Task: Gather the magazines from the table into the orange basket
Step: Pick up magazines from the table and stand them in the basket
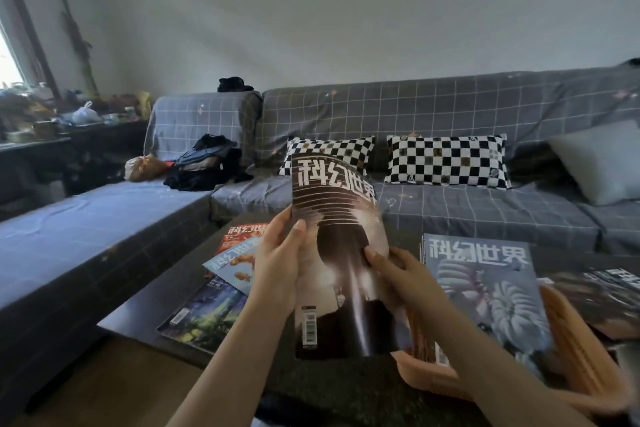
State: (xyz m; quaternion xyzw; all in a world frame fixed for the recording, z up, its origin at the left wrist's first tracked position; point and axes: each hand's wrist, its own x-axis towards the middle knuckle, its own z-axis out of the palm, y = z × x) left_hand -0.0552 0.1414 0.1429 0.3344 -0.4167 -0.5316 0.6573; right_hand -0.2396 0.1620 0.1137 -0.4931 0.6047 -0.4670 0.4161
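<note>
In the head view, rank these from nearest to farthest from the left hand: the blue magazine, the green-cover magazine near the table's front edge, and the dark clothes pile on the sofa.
1. Blue magazine: on the table, just beside the left hand.
2. Green-cover magazine: lower left, near the table's front edge.
3. Dark clothes pile: far back on the sofa.

An upright blue magazine point(485, 291) fills much of the orange basket point(575, 340).

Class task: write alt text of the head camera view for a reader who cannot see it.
Both hands, left and right, hold a dark magazine upright above a dark table. Three magazines lie at left; an orange basket at right holds a blue-grey magazine.
</note>
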